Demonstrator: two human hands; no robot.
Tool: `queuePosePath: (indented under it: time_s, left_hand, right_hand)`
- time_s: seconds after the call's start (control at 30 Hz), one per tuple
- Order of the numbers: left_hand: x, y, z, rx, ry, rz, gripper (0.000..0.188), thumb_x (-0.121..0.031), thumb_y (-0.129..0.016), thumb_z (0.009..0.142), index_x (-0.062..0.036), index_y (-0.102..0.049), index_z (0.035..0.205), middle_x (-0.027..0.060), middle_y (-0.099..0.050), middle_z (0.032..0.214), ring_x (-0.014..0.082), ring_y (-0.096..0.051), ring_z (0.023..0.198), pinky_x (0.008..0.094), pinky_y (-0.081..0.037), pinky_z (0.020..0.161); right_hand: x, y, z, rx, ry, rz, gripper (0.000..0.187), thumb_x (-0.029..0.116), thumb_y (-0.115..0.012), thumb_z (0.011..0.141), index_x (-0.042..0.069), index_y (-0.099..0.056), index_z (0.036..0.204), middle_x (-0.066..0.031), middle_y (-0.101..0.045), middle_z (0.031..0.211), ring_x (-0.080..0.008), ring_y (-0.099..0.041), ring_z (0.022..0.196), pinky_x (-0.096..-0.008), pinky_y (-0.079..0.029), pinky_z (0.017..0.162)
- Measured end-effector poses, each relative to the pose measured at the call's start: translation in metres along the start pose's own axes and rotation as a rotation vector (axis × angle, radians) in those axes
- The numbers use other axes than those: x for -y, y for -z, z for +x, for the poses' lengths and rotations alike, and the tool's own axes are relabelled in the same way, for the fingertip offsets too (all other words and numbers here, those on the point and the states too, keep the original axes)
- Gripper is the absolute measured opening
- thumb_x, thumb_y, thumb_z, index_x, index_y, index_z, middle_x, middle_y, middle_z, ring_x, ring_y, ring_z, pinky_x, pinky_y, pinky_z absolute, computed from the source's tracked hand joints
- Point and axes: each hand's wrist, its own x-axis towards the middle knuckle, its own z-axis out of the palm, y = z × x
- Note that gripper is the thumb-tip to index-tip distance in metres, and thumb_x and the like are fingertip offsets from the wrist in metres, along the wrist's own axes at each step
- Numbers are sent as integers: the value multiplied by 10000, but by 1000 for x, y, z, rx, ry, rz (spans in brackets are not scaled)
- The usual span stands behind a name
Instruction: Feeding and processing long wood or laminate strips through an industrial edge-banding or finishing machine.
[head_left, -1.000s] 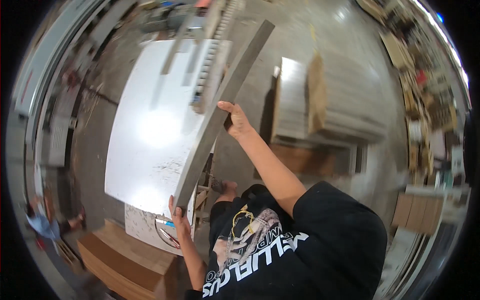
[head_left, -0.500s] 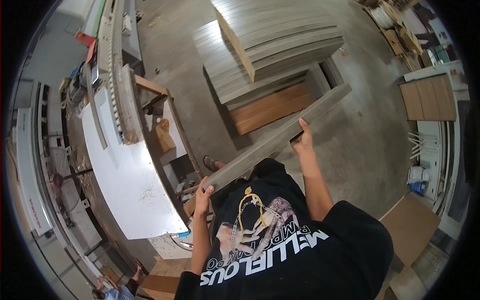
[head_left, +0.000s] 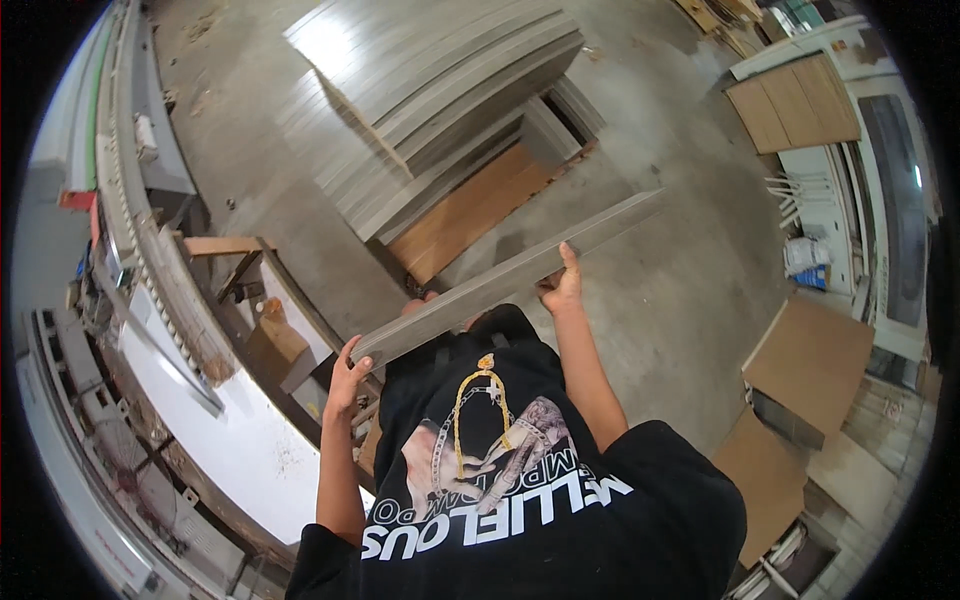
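A long grey wood-grain board (head_left: 500,277) lies across the front of my body, its far right end higher in the picture. At its lower left end my left hand (head_left: 347,378) is closed on it, fingertips over the edge. My right hand (head_left: 563,284) grips the near edge past the middle, thumb on the top face and the other fingers hidden underneath. Beyond the board stands a stack of similar grey boards (head_left: 480,75), with a brown panel (head_left: 470,212) below its near side.
On the left is a machine with a white tabletop (head_left: 230,430) and a long metal rail (head_left: 150,240). A wooden frame (head_left: 228,245) adjoins it. Brown panels (head_left: 812,350) lean at the right, near a white cabinet-like unit (head_left: 895,200). Concrete floor (head_left: 660,330) lies between.
The view has swung right, so the stack and table sit further left. The board stays in both hands and now tilts less steeply across my body.
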Motion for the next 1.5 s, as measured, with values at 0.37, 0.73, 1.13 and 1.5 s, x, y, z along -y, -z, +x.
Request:
queuePosePath:
  time_s: [0.37,0.73,1.13,1.5]
  left_hand:
    - [90,19,97,-177,162,-118,1049,-544,-876,771,-6,-441,1559,165,-554,1472,295,-518,1365,419,-375,1167]
    - [224,28,321,-318,152,-183,1202,-670,-858,739,2,-357,1600,159,-509,1500,287,-480,1394,413,-321,1204]
    - [309,122,517,-305,44,-295,833,-438,-771,931,19,-431,1540,108,-555,1479,252,-525,1371,388,-400,1178]
    - [268,106,572,-433,180,-961,720,-565,-440,1038,-40,-420,1530,120,-483,1540,321,-480,1365,485,-357,1183]
  right_hand:
    - [-94,1,171,-73,-281,-30,757,410,-836,823,85,-527,1433,-126,-596,1413,-340,-526,1313,-523,-391,1163]
    - [-215,5,452,113,-374,-84,611,324,-805,887,61,-552,1377,-108,-647,1376,-315,-566,1303,-486,-409,1159]
    - [-249,-51,559,171,-174,-302,780,755,-573,895,164,-587,1404,-41,-611,1443,-265,-513,1334,-443,-328,1134]
    - [-252,-55,587,142,-96,-300,1078,953,-290,877,168,-382,1609,-60,-384,1667,-266,-371,1483,-408,-312,1169]
